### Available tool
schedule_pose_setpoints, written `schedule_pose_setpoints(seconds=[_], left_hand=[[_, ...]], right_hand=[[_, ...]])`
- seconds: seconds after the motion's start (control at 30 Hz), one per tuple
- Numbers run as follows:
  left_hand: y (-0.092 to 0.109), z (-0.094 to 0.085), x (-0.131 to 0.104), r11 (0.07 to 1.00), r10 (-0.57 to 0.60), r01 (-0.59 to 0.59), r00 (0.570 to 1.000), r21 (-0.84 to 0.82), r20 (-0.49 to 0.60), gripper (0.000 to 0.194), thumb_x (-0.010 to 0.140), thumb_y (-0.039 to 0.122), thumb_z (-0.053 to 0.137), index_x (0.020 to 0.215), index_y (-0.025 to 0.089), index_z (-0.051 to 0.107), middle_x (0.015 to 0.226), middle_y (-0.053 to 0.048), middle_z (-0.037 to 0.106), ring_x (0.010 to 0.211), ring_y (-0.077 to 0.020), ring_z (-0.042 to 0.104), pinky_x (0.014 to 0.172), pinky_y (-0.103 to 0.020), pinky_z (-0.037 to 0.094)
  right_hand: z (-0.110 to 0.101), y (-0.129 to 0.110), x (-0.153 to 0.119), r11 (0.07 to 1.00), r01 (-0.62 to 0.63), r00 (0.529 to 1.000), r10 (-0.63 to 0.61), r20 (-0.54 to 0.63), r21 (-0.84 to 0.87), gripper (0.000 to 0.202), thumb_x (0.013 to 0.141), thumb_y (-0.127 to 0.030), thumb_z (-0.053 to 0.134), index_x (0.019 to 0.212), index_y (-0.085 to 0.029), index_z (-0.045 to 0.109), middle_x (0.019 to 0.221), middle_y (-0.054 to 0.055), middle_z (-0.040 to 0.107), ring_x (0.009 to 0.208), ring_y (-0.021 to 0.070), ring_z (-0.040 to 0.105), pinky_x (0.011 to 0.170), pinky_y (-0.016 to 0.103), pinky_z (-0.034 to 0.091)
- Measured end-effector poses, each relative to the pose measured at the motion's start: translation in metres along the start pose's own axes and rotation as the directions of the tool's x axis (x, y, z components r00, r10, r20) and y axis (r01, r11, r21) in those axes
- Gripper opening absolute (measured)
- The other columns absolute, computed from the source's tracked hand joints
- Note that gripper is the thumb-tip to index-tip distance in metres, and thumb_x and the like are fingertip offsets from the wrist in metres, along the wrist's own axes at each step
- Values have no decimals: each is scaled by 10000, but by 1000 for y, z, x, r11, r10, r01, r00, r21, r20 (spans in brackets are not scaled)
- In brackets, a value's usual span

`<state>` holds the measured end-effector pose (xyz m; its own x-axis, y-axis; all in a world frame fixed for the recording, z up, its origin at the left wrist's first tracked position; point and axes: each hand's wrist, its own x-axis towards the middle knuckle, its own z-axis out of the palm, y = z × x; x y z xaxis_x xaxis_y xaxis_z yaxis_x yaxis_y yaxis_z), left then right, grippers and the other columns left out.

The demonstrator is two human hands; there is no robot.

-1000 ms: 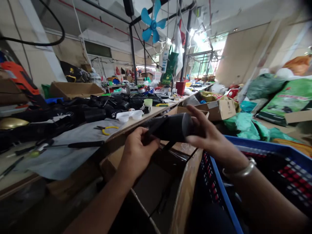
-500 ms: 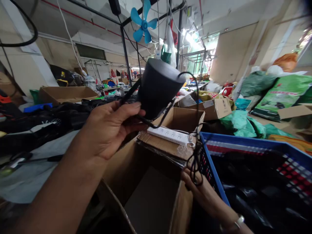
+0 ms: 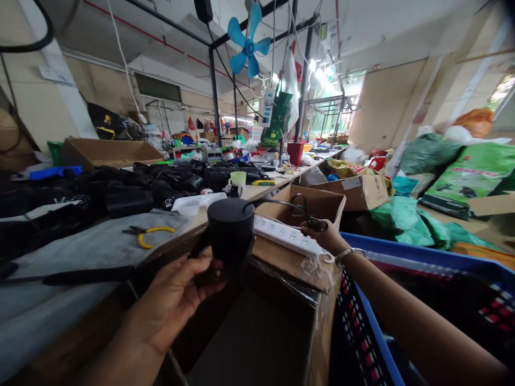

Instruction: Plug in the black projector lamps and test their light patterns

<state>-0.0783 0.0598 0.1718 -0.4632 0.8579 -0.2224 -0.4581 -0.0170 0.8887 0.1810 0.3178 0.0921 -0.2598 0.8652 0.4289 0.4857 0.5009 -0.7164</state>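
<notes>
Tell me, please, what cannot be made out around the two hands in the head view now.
In the head view:
Underside of the matte black cylindrical device: faces away, in dark shadow.
Left hand's exact grip on it: lost in the same shadow.
Free end of the thin black cable: hidden among its loops at the right hand.
Contents of the blue plastic basket: too dark, partly behind the right forearm and cut off by the frame's edge.

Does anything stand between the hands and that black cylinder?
Nothing visible blocks them. The left hand holds the black cylinder low down; the right hand, apart from it, holds the black cord. The white power strip lies below the cord, seemingly not in the way.
</notes>
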Motion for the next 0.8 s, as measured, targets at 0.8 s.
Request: schedule_pose_setpoints(seconds=[0.8], left_hand=[[-79, -24, 40, 981, -173, 185, 970, -56, 168, 181, 601, 93, 678, 779, 121, 659, 718, -37, 661, 687, -136, 607, 582, -223, 535]], right_hand=[[45, 12, 23, 955, 9, 999, 1, 35, -296, 89, 579, -185, 638, 648, -130, 634, 636, 36, 627, 610, 133, 526, 572, 229, 379]])
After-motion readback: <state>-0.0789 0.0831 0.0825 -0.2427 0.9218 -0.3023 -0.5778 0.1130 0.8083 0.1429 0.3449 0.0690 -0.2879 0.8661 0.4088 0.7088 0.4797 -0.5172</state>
